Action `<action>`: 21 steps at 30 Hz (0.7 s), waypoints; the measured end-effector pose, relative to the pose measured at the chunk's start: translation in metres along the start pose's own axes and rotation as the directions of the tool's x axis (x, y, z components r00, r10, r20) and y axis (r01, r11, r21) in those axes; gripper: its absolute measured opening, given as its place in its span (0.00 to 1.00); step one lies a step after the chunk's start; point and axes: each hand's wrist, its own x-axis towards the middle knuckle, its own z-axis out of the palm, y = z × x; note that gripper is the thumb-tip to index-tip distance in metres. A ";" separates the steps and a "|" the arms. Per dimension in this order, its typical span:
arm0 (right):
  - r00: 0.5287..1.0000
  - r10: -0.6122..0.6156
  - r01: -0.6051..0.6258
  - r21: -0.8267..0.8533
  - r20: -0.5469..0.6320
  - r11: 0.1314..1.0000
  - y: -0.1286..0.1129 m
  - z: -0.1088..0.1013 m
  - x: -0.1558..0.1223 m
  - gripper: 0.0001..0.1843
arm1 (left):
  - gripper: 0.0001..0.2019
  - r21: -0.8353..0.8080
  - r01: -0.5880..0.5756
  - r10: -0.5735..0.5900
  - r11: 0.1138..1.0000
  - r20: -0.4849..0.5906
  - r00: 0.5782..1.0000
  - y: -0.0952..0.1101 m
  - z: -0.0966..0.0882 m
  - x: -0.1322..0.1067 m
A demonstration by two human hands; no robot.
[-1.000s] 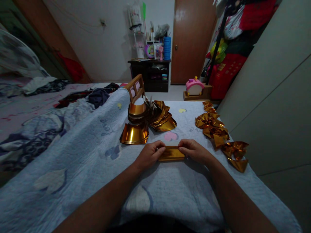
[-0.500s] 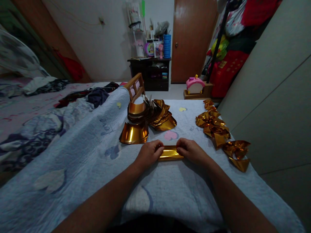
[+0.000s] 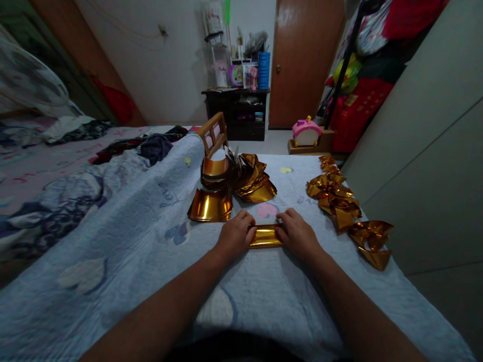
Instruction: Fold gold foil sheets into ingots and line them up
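Note:
A strip of shiny gold foil paper (image 3: 266, 236), folded or rolled lengthwise, lies across the bed in front of me. My left hand (image 3: 236, 234) grips its left end, with the thumb on the near face and the fingers curled at the far edge. At the right end, my right hand (image 3: 296, 232) holds it in much the same way, its fingers bent over the far side. Just beyond my left hand are fanned gold foil sheets (image 3: 211, 205). Behind those rises a larger heap of gold foil sheets (image 3: 254, 183).
Folded gold foil pieces (image 3: 335, 198) run along the bed's right side, with another piece (image 3: 372, 241) nearer me. A wooden frame (image 3: 214, 133) stands behind the heap. Crumpled bedding (image 3: 86, 196) lies left. A pink toy (image 3: 307, 131) sits on a box beyond the bed.
Both hands have settled lower on the foil strip, and the fingers have shifted over its far edge. The strip looks narrower and flatter. The whole view has shifted slightly.

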 end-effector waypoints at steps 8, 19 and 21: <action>0.998 -0.061 0.059 -0.075 -0.023 0.995 0.003 0.003 0.003 0.13 | 0.10 -0.045 -0.026 0.026 0.999 0.009 1.000 -0.007 0.004 0.002; 0.992 -0.118 0.118 0.021 -0.035 0.993 0.008 0.006 0.005 0.17 | 0.07 -0.143 -0.070 0.073 0.987 0.015 0.997 -0.005 0.000 0.004; 0.990 -0.132 0.136 0.082 -0.048 0.987 0.008 0.005 0.005 0.14 | 0.08 -0.211 -0.103 0.102 0.972 -0.015 0.995 -0.003 -0.003 0.003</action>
